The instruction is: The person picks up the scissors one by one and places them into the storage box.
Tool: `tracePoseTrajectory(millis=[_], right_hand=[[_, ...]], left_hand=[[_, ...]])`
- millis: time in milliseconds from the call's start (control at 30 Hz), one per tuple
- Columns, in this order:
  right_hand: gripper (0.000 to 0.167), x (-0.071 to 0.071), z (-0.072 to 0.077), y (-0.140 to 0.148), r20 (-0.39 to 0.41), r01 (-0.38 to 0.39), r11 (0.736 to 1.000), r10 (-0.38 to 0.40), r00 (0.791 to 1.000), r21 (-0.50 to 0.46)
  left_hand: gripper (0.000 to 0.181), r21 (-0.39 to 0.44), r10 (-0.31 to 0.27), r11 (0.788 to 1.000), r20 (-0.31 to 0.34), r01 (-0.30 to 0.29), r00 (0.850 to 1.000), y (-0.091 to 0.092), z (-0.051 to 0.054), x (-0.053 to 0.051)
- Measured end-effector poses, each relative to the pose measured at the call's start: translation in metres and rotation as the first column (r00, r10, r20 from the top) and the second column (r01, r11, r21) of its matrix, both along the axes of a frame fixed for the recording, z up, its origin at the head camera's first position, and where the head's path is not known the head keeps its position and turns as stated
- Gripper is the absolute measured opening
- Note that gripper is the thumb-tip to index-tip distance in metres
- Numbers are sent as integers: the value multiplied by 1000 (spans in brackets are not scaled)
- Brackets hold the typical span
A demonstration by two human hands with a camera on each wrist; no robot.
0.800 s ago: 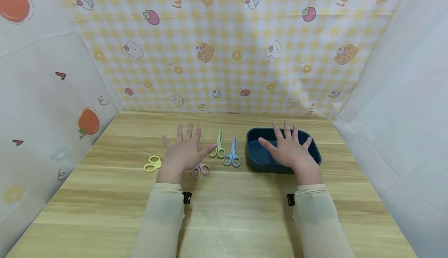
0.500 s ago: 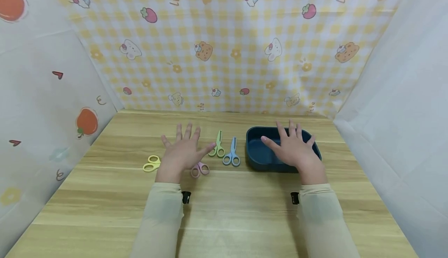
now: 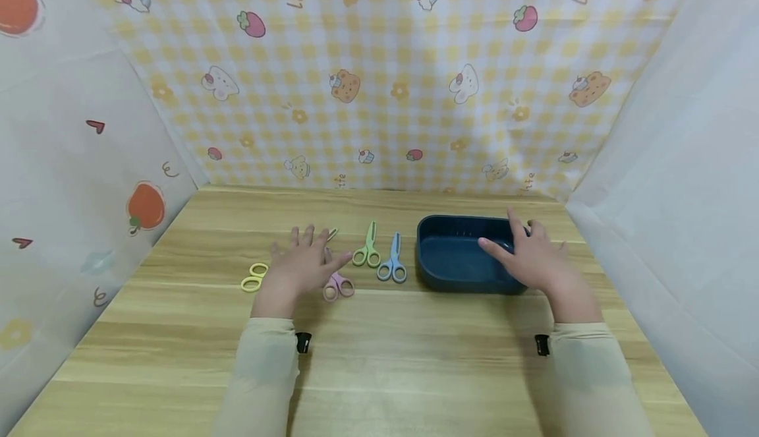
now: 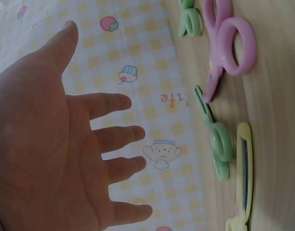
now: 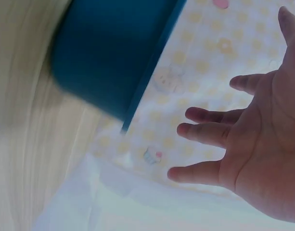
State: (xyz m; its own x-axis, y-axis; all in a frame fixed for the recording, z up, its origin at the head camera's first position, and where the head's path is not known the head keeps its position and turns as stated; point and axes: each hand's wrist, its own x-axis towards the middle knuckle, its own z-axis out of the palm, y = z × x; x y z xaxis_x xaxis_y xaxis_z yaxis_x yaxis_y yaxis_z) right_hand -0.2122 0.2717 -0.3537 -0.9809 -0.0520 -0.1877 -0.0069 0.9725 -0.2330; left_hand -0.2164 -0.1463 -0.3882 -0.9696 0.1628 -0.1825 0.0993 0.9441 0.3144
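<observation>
1. Left hand (image 3: 299,269): grip wide open, fingers and thumb spread, holding nothing. It hovers above the scissors group.
2. Right hand (image 3: 536,259): grip likewise open, fingers apart and holding nothing. It is over the right end of the dark blue box (image 3: 462,286); the right wrist view shows the hand apart from it.
3. Pink scissors (image 3: 336,278): handles visible just beside the left hand, on its thumb side.
4. Yellow scissors (image 4: 241,178): handles protrude on the opposite side of that hand.
5. Partly hidden green scissors (image 4: 223,137): lying between the pink and yellow pairs.
6. Upper green scissors (image 3: 370,242) and blue scissors (image 3: 394,260): side by side between the left hand and the box, blades pointing away from the person.
7. All items rest on the wood-grain worktop (image 3: 385,364); a yellow checked cloth (image 3: 379,48) hangs behind.
</observation>
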Motion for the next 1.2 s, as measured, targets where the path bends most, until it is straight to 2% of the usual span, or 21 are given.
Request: tracePoseTrajectory(millis=[333,500,633,900,1200], right_hand=[[119,-3,-19,39,31,-12,1000,12,999,1],[122,-2,-33,56,38,-34,999,33,999,15],[125,1,-42,66,78,-38,999,38,996,0],[127,3,-56,73,120,-45,998,49,992,-36],[124,5,-59,74,164,-54,995,67,984,-83]], left_hand=[[102,0,6,1000,14,-6,1000,-22,-6,10],[103,9,-3,1000,22,3,1000,-32,-5,15],[105,12,6,1000,30,-6,1000,-37,-3,20],[107,19,-2,1000,32,1,999,-44,-3,23],[106,-20,5,1000,12,-5,1000,-57,-12,27]])
